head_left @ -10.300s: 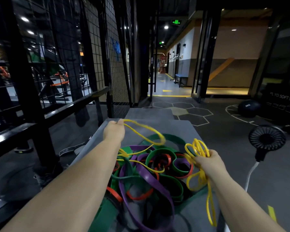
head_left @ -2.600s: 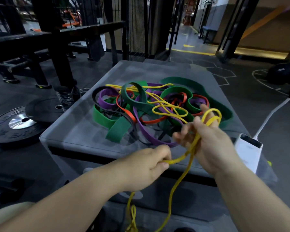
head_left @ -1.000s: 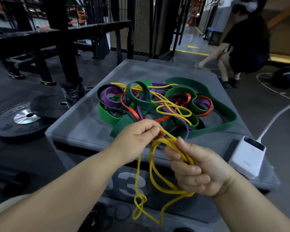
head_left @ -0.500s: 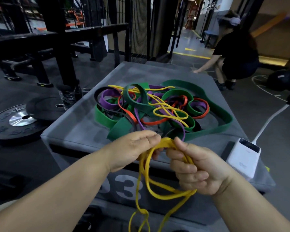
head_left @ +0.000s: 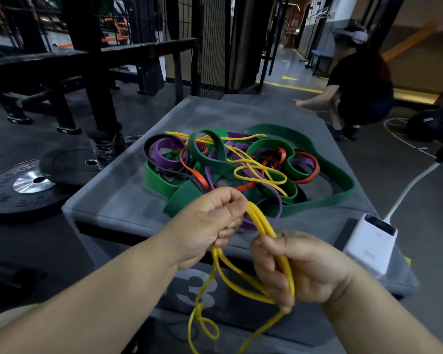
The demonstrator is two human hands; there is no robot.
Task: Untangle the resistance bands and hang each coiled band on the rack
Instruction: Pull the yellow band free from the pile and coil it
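Note:
A thin yellow band (head_left: 260, 223) runs between both hands in front of the grey padded box (head_left: 128, 200). My left hand (head_left: 210, 223) pinches several of its strands near the top. My right hand (head_left: 299, 267) grips a bundle of its loops, and the loose tail hangs down with a small knot-like twist (head_left: 202, 320). Behind the hands a tangled pile of bands (head_left: 241, 169) lies on the box: green, purple, orange, black and another yellow one.
A white power bank (head_left: 368, 241) with a white cable sits on the box's right corner. Black weight plates (head_left: 28, 185) lie on the floor at left beside a black steel rack (head_left: 92, 67). A person in black (head_left: 358, 83) crouches at the far right.
Over the last second my hands have drawn the yellow strands closer together, and my right hand holds more loops. The person in the background has crouched lower and farther right.

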